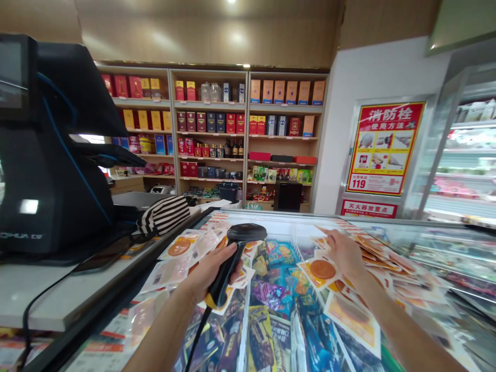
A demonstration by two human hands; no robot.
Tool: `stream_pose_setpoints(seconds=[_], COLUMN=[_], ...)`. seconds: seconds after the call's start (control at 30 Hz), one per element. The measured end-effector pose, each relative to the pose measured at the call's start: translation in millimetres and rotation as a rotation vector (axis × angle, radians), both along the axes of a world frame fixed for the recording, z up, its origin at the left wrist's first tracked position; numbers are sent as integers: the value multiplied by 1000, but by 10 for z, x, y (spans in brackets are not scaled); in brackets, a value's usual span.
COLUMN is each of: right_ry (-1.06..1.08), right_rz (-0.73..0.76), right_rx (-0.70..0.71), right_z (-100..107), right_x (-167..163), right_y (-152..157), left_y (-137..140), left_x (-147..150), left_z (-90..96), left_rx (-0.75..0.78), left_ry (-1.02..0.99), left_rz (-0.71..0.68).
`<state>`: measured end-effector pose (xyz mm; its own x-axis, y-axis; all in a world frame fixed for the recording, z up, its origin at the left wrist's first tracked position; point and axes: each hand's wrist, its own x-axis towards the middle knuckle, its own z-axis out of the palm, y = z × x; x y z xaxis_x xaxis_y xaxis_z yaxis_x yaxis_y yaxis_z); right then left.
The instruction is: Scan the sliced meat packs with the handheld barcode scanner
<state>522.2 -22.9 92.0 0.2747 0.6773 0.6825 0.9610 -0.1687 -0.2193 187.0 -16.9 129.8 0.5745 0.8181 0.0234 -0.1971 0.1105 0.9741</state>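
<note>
My left hand (207, 271) is wrapped round the handle of a black barcode scanner (222, 276) with a yellow patch at its base and a cable hanging down. The scanner's head points away from me, above the glass top of a freezer (248, 310). My right hand (346, 253) is over the packets on the right, its fingertips closed at the edge of a flat clear packet (322, 231) that is partly hidden. Near that hand lie flat packets with a round orange-brown picture (322, 269) and a spread pile of similar packets (399, 263). More flat packets (180, 246) lie left of the scanner.
Colourful wrapped ice creams (271, 294) show through the glass. At left, a black checkout terminal (58, 155) stands on a white counter (23, 294), with a striped cloth item (165, 214) beside it. Shelves of boxes (211, 124) line the back; a red sign (383, 147) hangs right.
</note>
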Motion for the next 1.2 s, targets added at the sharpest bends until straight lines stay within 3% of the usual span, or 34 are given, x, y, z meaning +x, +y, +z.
stream_pose_setpoints(seconds=[0.07, 0.13, 0.27, 0.4, 0.57, 0.73, 0.83, 0.97, 1.07, 1.2], right_ry=[-87, -112, -153, -110, 51, 86, 153, 340, 512, 758], right_rz=[-41, -118, -226, 2, 400, 481, 358, 208, 222, 298], right_rx=[-248, -382, -354, -236, -276, -284, -281, -54, 94, 167], right_z=[-87, -157, -121, -39, -239, -420, -387, -307, -325, -397], right_x=[91, 150, 91, -335, -1153, -1603, -1518, -1080, -732, -503], right_y=[-3, 8, 77, 287, 735, 1056, 1042, 824, 622, 438], left_y=[47, 75, 92, 76, 58, 40, 18, -23, -55, -108], left_x=[-58, -117, -217, -276, -293, -253, -213, -160, -109, 5], left_z=[7, -1, -31, -32, -5, -2, -23, -56, -87, -157], left_rx=[-5, -18, -73, -114, -124, -160, -142, -68, -22, -43], left_ry=[-24, -37, -53, -46, -19, -20, -33, -9, 34, 65], left_rz=[6, 8, 33, 62, 93, 95, 76, 57, -8, -91])
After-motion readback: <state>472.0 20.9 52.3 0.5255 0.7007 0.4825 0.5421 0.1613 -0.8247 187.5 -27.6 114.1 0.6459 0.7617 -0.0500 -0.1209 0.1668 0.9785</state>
